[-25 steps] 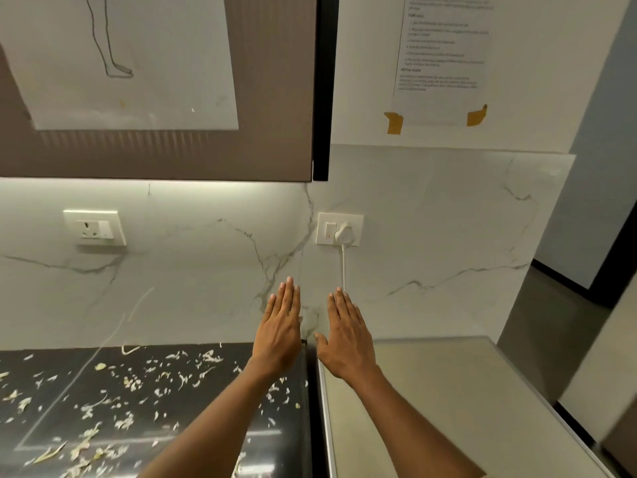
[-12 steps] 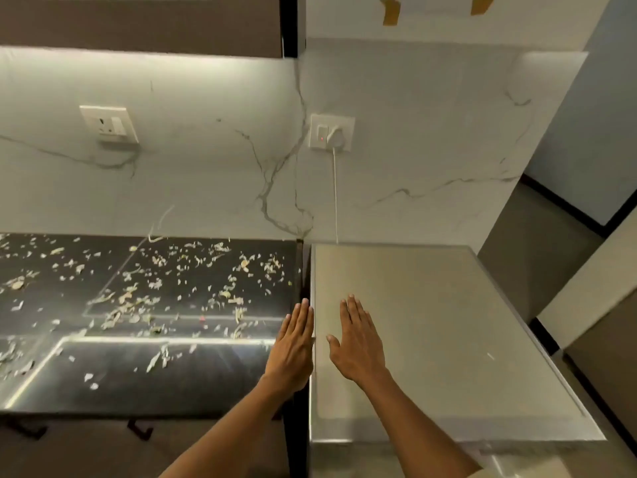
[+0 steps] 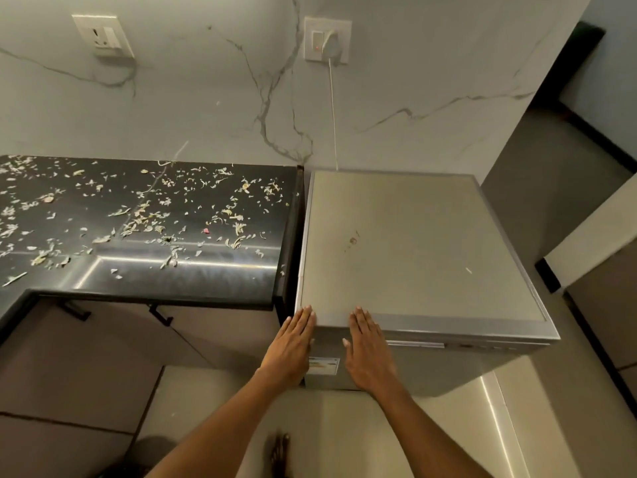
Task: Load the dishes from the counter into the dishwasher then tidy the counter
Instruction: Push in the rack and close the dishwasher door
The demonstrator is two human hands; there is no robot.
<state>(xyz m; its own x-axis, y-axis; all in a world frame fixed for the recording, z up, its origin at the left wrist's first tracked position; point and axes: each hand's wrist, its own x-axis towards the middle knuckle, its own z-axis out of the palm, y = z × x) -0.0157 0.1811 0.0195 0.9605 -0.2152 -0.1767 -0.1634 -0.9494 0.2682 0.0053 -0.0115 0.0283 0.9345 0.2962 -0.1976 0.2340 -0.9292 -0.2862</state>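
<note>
Here the dishwasher (image 3: 413, 250) fills the right half of the frame, its door closed and its front edge running left to right just beyond both hands. The left hand (image 3: 293, 343) and right hand (image 3: 367, 346) are flat, fingers straight, holding nothing, side by side in the lower centre over the front top corner; whether they touch it is unclear. The right hand lies nearer the door's recessed handle (image 3: 415, 345), just to its right. The black counter (image 3: 206, 277) at left carries only scattered scraps (image 3: 144, 212); no dishes show.

Flat left hand (image 3: 291, 343), flat right hand (image 3: 368, 346) before dishwasher (image 3: 413, 236), littered counter (image 3: 144, 270)
</note>
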